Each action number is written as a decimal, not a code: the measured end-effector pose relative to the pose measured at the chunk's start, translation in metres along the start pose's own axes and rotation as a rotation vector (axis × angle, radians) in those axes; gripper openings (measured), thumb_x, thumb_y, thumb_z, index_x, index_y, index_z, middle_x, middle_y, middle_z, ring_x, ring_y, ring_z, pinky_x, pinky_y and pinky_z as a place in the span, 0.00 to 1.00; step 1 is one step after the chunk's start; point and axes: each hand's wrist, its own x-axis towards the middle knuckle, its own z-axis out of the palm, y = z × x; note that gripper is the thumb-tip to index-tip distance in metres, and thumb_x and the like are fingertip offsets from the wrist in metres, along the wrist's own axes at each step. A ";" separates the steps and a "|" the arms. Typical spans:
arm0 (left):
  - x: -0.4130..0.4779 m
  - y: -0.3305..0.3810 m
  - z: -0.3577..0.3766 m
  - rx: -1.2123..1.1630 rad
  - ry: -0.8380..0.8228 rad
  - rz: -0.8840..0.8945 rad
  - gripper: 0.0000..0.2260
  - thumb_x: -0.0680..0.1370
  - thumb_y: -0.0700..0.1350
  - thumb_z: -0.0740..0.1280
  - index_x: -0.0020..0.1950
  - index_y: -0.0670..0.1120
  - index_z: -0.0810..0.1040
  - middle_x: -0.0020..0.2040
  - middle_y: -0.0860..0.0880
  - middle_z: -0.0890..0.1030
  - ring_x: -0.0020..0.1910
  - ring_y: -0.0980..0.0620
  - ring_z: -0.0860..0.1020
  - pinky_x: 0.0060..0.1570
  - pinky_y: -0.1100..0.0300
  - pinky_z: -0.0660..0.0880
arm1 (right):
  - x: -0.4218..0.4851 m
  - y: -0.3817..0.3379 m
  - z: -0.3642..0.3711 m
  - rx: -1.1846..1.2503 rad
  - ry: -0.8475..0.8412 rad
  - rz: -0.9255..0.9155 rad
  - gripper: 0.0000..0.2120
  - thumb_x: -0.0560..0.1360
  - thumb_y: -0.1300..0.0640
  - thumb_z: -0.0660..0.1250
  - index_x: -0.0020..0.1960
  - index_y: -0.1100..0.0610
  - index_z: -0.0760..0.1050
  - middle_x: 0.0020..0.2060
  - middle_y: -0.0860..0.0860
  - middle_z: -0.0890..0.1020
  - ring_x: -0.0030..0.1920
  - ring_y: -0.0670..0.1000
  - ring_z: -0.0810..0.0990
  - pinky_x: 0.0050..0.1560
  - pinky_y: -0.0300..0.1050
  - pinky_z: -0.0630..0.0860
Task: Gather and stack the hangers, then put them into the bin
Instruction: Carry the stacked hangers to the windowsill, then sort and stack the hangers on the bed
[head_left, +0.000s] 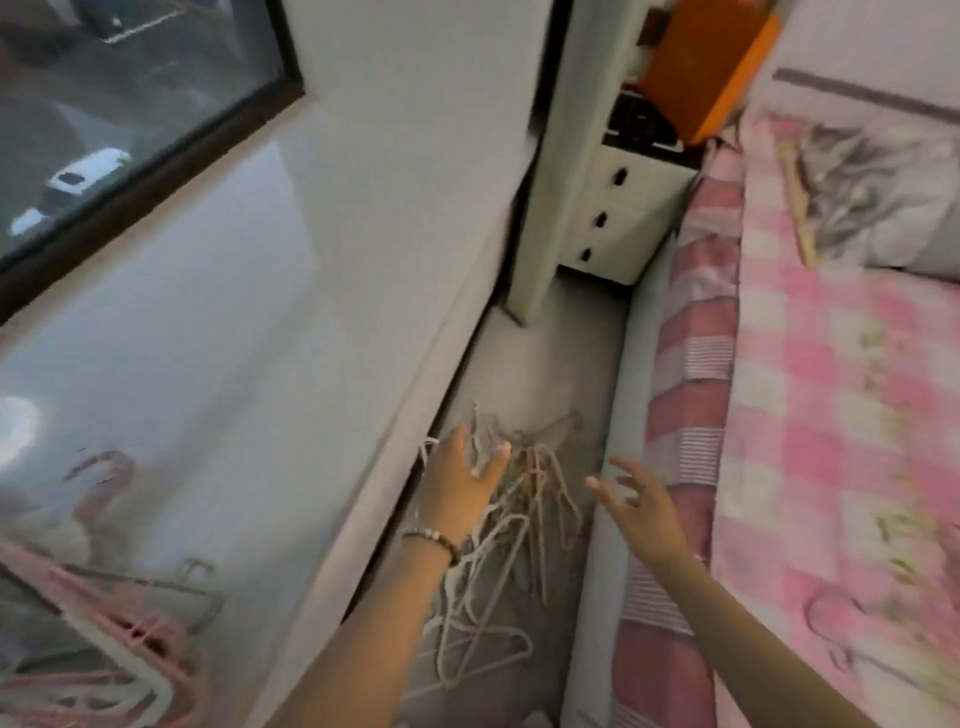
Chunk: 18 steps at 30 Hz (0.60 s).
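Below, hanger pile on floor under spread left fingers; right fingers splayed beside, gripping nothing

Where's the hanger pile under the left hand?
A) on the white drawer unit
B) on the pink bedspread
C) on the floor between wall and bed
C: the hanger pile lies on the floor strip between the wall and the bed, just below the left hand.
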 end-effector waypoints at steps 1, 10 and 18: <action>0.001 0.016 0.030 0.029 -0.053 0.032 0.33 0.73 0.62 0.64 0.72 0.45 0.64 0.68 0.44 0.72 0.68 0.46 0.70 0.68 0.53 0.67 | -0.003 0.023 -0.029 0.008 0.042 0.042 0.21 0.71 0.58 0.72 0.62 0.62 0.74 0.54 0.52 0.75 0.55 0.52 0.75 0.59 0.49 0.73; -0.038 0.138 0.299 0.238 -0.476 0.331 0.30 0.77 0.56 0.62 0.74 0.42 0.61 0.73 0.44 0.65 0.73 0.46 0.63 0.71 0.56 0.60 | -0.067 0.206 -0.239 0.046 0.482 0.323 0.27 0.70 0.56 0.73 0.67 0.56 0.70 0.67 0.53 0.71 0.67 0.53 0.70 0.65 0.49 0.68; -0.085 0.157 0.471 0.420 -0.646 0.513 0.28 0.79 0.56 0.57 0.76 0.46 0.56 0.76 0.46 0.60 0.75 0.47 0.58 0.73 0.52 0.57 | -0.117 0.331 -0.345 -0.097 0.662 0.471 0.29 0.71 0.47 0.72 0.69 0.54 0.69 0.72 0.52 0.66 0.72 0.53 0.62 0.70 0.49 0.60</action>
